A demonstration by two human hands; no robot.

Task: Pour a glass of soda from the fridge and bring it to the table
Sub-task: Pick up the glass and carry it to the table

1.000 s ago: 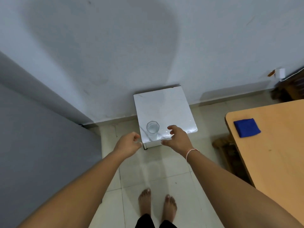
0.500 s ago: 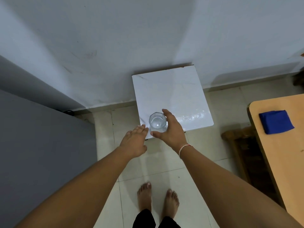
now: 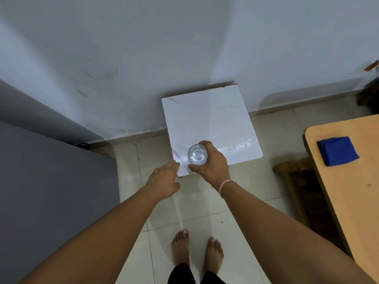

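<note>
Near the front edge of the small white surface, a clear glass stands upright, seen from the head camera. The right hand wraps it, fingers curled around the far side and thumb on the near side, holding the glass. The left hand lies flat just left of it, fingers spread loosely at the surface's near corner, holding nothing. Far right, a blue cloth rests on a wooden table.
</note>
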